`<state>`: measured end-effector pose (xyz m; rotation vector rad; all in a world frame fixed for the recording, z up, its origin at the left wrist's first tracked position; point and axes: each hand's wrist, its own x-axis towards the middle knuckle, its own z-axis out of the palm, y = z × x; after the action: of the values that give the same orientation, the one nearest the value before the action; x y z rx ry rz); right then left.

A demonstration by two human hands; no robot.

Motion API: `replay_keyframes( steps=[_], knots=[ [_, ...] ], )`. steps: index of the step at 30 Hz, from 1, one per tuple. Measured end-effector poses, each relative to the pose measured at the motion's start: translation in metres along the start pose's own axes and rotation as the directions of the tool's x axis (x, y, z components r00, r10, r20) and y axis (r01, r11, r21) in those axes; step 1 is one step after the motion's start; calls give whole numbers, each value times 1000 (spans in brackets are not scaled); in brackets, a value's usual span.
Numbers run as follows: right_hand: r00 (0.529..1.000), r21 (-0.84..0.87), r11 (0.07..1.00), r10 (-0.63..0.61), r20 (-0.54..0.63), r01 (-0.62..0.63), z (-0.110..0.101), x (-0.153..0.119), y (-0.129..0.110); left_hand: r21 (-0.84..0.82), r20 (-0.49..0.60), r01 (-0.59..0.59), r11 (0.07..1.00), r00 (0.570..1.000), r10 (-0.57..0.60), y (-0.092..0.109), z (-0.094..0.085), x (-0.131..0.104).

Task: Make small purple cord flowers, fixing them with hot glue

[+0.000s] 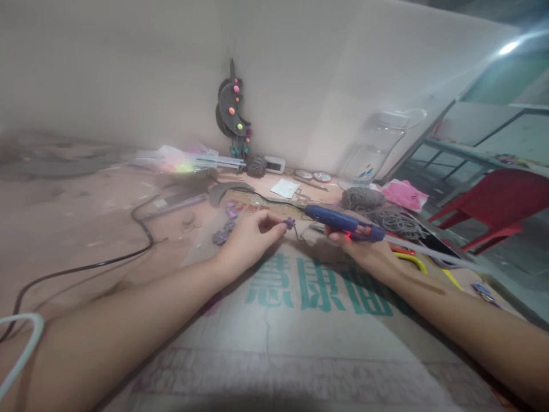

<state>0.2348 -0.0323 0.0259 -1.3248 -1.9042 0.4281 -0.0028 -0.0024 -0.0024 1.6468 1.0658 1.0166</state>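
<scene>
Between thumb and fingertips, my left hand (259,232) pinches a small purple flower (289,223) with a dark strand hanging from it. My right hand (362,249) is wrapped round a blue glue gun (343,222), whose nozzle points left, a little above and right of the flower. A red light glows on the gun, and a pale glue stick (424,249) sticks out of its back end. More purple flowers (223,233) lie just left of my left hand, on a printed sheet (274,337).
A black cable (98,264) crosses the left side. Against the wall stands a grey moon-shaped ornament (234,111). Grey yarn (364,200), a clear jug (375,151), pink cloth (405,194) and yellow-handled tool (412,261) lie right. A red chair (501,200) stands beyond.
</scene>
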Motion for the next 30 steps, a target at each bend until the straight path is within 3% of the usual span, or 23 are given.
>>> replay_keyframes(
  steps=[15,30],
  knots=[
    [995,-78,996,46,86,-40,2,-5,3,20,-23,-14,1000,1000,15,-4,0,1],
    [989,-153,981,-107,101,122,2,-3,2,57,1,-22,998,1000,22,-4,-1,1]
  ],
)
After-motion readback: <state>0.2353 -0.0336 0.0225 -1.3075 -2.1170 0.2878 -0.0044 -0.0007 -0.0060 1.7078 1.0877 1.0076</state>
